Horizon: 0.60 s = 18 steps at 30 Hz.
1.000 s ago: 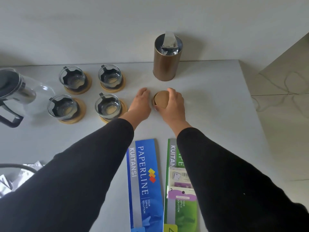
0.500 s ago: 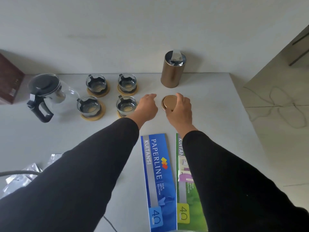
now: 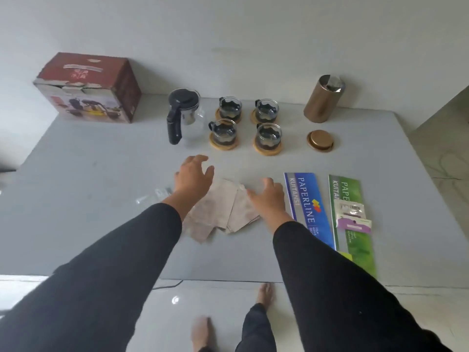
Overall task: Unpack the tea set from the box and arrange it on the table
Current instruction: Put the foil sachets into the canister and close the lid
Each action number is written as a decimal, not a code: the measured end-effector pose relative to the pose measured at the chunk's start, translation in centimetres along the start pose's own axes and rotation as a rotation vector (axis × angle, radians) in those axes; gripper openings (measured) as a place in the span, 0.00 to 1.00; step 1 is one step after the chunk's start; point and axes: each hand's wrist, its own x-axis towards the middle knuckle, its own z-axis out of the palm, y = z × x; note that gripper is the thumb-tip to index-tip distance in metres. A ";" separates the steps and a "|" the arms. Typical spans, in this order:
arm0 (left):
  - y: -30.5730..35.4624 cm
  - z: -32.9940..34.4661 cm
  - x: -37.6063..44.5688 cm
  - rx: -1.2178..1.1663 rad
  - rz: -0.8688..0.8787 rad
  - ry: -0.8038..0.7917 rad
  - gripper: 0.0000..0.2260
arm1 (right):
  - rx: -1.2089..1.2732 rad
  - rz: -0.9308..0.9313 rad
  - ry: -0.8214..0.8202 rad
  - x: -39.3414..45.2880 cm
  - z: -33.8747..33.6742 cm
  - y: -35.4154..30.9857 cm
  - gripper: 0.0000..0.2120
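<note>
Grey table (image 3: 76,199) against plain white wall (image 3: 228,26), glossy pale tiled floor (image 3: 215,301)

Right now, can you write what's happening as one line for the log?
hands: left hand and right hand open over paper wrappers | set out: teapot, four cups on coasters | canister lid off

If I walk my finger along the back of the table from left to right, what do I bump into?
Red box → glass teapot → the four cups on wooden coasters → copper canister, with its lid lying just in front of it.
</note>
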 end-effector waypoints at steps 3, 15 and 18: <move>-5.7 -1.2 -1.9 0.116 -0.316 0.039 0.26 | 0.032 0.108 -0.034 -1.2 2.1 -0.6 0.35; -7.9 1.5 -5.5 -0.030 -0.498 -0.102 0.40 | 0.014 0.093 -0.039 -2.7 6.4 -3.8 0.44; -7.7 1.6 -5.3 -0.065 -0.433 -0.097 0.34 | 0.024 0.113 -0.028 -3.0 7.4 -4.4 0.45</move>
